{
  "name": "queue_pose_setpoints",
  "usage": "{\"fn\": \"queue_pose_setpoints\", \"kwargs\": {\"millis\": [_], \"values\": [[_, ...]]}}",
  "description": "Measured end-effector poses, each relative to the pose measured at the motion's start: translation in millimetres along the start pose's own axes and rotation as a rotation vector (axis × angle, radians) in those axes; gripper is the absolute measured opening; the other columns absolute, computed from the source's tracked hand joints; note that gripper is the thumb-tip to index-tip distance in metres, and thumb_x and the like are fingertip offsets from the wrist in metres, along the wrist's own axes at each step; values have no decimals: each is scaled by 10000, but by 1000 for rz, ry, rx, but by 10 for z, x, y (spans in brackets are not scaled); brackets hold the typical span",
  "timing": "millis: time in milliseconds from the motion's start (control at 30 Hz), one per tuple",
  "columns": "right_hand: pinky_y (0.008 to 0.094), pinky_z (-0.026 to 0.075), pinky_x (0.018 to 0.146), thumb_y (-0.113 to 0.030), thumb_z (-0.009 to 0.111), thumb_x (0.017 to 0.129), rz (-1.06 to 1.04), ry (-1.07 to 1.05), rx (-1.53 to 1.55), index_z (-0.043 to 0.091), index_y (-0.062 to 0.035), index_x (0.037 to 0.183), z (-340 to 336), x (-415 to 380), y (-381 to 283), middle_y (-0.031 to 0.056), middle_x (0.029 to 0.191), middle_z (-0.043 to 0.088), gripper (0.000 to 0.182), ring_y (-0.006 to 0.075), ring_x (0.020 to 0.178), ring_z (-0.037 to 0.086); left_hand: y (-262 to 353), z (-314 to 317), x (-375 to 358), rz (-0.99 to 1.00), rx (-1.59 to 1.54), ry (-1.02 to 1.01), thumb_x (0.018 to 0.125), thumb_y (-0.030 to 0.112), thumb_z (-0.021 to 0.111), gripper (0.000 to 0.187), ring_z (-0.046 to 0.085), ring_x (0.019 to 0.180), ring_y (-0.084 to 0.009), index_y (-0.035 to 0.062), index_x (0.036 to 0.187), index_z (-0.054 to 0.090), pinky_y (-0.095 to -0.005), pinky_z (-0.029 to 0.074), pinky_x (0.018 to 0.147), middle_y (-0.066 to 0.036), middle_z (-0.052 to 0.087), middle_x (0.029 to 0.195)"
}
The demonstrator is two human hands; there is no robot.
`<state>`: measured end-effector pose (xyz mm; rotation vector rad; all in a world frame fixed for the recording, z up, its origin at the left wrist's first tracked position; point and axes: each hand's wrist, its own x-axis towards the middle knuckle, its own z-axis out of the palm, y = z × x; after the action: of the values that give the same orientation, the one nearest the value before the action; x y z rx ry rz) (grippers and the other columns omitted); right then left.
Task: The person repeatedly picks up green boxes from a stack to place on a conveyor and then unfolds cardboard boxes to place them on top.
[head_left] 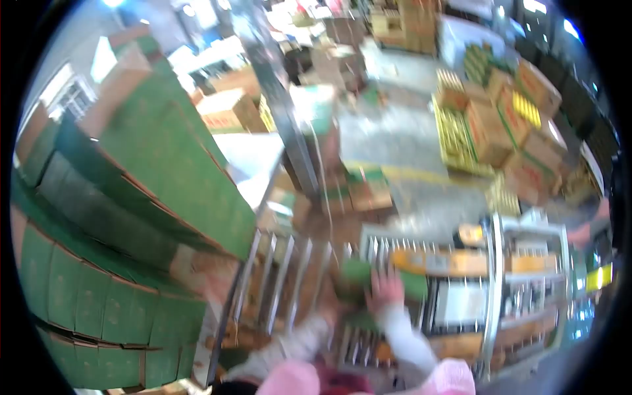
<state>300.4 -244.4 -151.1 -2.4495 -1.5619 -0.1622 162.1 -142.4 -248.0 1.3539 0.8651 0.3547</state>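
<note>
A green cardboard box [355,270] sits on the roller conveyor [283,266], just before the machine. On its upper surface my right hand [386,291] lies with fingers stretched out and spread. My left hand [330,308] is at the near left side of the same box; its fingers are smeared by motion. Both forearms wear light sleeves with pink cuffs higher up the arms.
Stacked green cartons [158,145] fill the left side. A carton sealing machine with a metal frame [495,283] and yellow-orange guides [454,262] stands at right. A metal post [276,99] rises ahead. Brown cartons [490,128] and a yellow crate [454,141] lie at back right.
</note>
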Motion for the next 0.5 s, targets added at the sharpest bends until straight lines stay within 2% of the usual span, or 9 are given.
{"fn": "queue_pose_setpoints", "kwargs": {"millis": [33,67,133,200,233,267,367,433,500], "values": [[488,232,1057,-355,616,717,-66,-34,43,488,-84,1216,414,-433,55,155,1368,367,582,353,1274,311,610,112,-244,307,184,-122,505,231,839,1082,432,1174,-257,56,1373,217,-366,358,991,-141,442,1281],[491,237,1053,-328,646,674,-64,-59,71,528,-95,1166,384,-661,151,158,1334,405,557,350,1255,339,-56,223,-276,414,468,93,546,220,818,972,445,1170,-271,38,1342,291,-366,358,988,-160,455,1269],[496,247,1045,-312,663,643,-40,-66,66,532,-73,1138,231,-687,313,166,1273,452,565,356,1213,379,437,101,-330,-4,74,-315,652,217,752,821,361,1246,-328,30,1327,324,-383,288,1035,-184,388,1339],[498,230,1049,-293,658,647,-56,-78,-30,514,-43,1145,173,-745,507,179,1259,457,576,365,1201,382,1435,-304,-458,640,543,11,703,265,717,751,373,1239,-310,23,1310,348,-412,306,1018,-182,384,1342],[500,218,1053,-280,651,653,-52,-110,-73,503,-22,1150,180,-811,574,186,1261,452,579,373,1201,378,2603,-838,-772,713,472,22,757,312,669,725,397,1220,-291,33,1330,325,-426,316,1011,-180,380,1342],[504,204,1057,-269,647,660,83,-42,25,489,-3,1164,225,-843,600,190,1260,452,591,378,1205,370,3444,-1401,-1015,1272,903,379,800,320,639,730,312,1276,-280,20,1358,276,-392,250,1060,-177,334,1363],[445,255,1048,-221,621,737,293,210,331,450,29,1214,-30,-105,-56,194,1249,466,566,354,1188,405,5132,-2903,-1489,1723,447,1160,874,242,532,395,466,972,-218,-8,1170,456,-342,372,829,-141,510,1093],[369,346,988,-184,626,776,213,333,825,420,-33,1278,-464,996,-1097,183,1231,496,563,314,1170,453,5866,-3865,-1146,1707,568,1202,924,190,460,274,568,769,-176,-27,1044,576,-310,453,675,-118,627,913],[299,380,944,-170,630,812,-55,260,1501,388,-44,1313,-1004,1955,-2027,121,1254,488,570,209,1125,486,5955,-4384,-679,1316,926,1332,883,226,530,297,467,512,-197,-43,810,632,-355,365,530,-130,552,600]]}}
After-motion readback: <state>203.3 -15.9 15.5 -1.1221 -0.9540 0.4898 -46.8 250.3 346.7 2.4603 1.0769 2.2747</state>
